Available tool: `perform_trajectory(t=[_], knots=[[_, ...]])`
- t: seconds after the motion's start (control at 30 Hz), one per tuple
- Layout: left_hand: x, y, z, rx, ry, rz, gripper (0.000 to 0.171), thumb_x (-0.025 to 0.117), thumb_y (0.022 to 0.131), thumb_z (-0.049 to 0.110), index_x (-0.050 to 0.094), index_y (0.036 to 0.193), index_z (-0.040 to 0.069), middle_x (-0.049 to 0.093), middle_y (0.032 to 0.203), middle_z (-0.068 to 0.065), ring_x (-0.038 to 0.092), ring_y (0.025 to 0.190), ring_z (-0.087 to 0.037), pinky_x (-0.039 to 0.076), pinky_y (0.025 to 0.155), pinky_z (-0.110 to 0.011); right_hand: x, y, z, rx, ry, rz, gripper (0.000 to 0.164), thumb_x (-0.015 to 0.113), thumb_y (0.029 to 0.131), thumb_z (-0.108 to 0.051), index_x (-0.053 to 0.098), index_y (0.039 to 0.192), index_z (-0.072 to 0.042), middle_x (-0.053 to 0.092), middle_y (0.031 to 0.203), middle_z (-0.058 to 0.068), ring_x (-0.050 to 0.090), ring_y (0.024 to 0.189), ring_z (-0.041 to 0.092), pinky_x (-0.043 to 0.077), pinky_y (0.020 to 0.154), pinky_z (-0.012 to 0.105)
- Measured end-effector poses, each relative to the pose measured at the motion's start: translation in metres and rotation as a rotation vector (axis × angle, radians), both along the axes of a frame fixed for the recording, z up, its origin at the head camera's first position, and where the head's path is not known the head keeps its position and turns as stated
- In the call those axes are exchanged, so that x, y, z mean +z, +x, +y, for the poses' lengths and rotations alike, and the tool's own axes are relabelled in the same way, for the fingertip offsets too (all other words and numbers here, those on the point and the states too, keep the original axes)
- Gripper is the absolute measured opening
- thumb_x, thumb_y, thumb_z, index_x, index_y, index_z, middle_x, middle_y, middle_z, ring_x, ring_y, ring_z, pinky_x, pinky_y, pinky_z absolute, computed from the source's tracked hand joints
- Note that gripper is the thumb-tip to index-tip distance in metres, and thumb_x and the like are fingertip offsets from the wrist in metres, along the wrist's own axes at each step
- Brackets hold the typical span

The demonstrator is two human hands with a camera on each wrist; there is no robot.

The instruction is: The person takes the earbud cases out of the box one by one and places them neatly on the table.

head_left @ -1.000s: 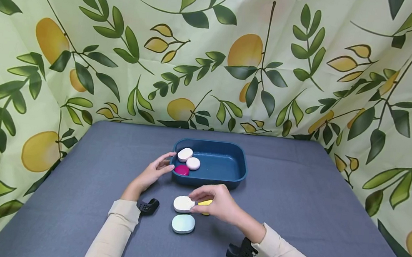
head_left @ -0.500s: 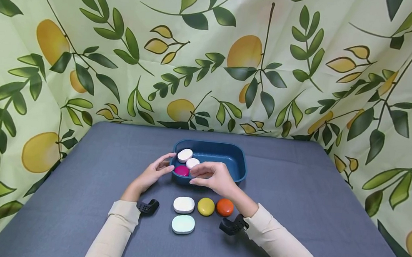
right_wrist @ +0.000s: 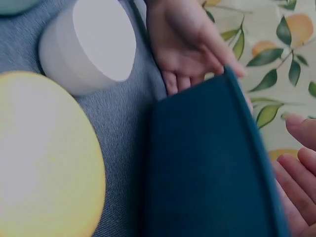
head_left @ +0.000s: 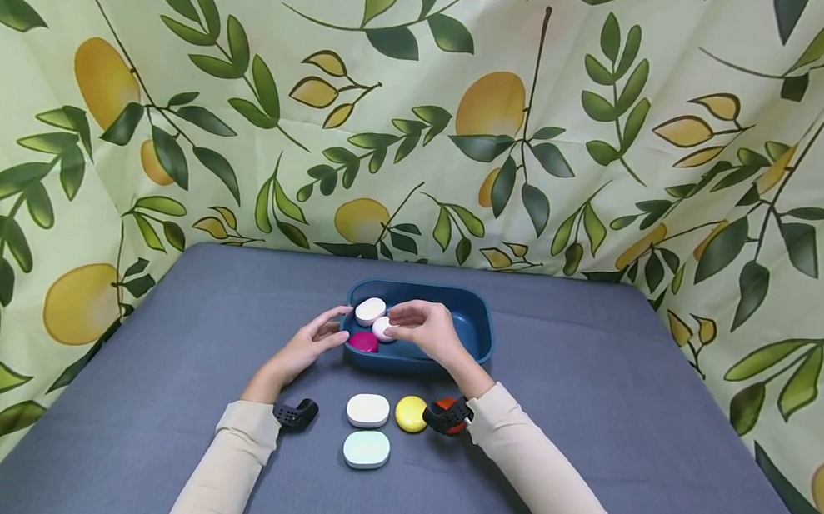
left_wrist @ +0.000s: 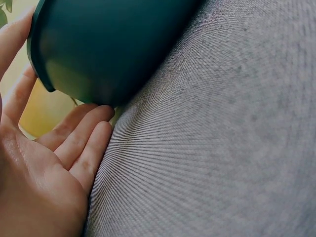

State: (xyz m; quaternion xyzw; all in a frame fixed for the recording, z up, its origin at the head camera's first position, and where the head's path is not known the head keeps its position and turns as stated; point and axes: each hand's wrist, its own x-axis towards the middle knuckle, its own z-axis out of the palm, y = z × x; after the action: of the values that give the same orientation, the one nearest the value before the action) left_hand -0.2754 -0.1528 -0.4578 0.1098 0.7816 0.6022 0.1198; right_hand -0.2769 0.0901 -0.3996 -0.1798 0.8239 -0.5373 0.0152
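Observation:
A dark blue rectangular tub (head_left: 416, 365) with rounded corners stands on the table. Inside, at its left end, lie a white-pink oval piece (head_left: 370, 311), a smaller pale pink round piece (head_left: 382, 329) and a magenta round piece (head_left: 363, 341), smooth and soap-like. My left hand (head_left: 308, 342) touches the tub's left end, with its thumb near the rim and lower fingers against the wall in the left wrist view. Over the tub's inside, my right hand (head_left: 428, 330) has its fingertips right at the pale pink piece. Thumb and fingers look apart, and nothing shows between them.
In front of the tub lie a white oval piece (head_left: 368, 411), a pale mint oval piece (head_left: 366, 450), a yellow round piece (head_left: 410, 413) and an orange-red round piece (head_left: 451, 403), partly behind the right wrist camera (head_left: 446, 416). A leaf-printed cloth (head_left: 422, 158) hangs behind the table.
My right hand has moved from above the yellow piece forward over the tub and in to the pale pink piece. The left hand stays at the tub's left end.

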Motion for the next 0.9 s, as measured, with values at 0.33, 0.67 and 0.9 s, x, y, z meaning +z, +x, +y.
perform_trajectory(t=[0.33,0.67,0.9], knots=[[0.002,0.000,0.000,0.002,0.004,0.011,0.052,0.053,0.099,0.025,0.036,0.148,0.020,0.036,0.153,-0.020,0.036,0.142,-0.038,0.027,0.117,-0.059,-0.012,-0.022,-0.009,-0.077,-0.005,-0.138,0.038,0.077,0.080,-0.009,0.067,0.115,0.000,0.070,0.116,0.019,0.069,0.107,0.029,0.056,0.092,0.037],[0.001,0.000,-0.001,-0.003,-0.007,0.010,0.053,0.053,0.099,0.027,0.035,0.148,0.019,0.036,0.153,-0.021,0.035,0.143,-0.038,0.027,0.117,-0.058,-0.015,-0.034,-0.019,-0.113,0.135,-0.144,0.041,0.080,0.076,-0.008,0.068,0.113,0.001,0.071,0.116,0.018,0.068,0.108,0.029,0.054,0.095,0.036],[0.001,0.000,-0.001,0.002,-0.012,-0.005,0.052,0.053,0.099,0.027,0.035,0.148,0.021,0.035,0.153,-0.020,0.035,0.143,-0.038,0.026,0.117,-0.059,-0.018,-0.038,-0.023,-0.127,0.267,-0.162,0.045,0.082,0.074,-0.009,0.067,0.116,-0.001,0.069,0.121,0.015,0.065,0.115,0.027,0.051,0.100,0.037]])
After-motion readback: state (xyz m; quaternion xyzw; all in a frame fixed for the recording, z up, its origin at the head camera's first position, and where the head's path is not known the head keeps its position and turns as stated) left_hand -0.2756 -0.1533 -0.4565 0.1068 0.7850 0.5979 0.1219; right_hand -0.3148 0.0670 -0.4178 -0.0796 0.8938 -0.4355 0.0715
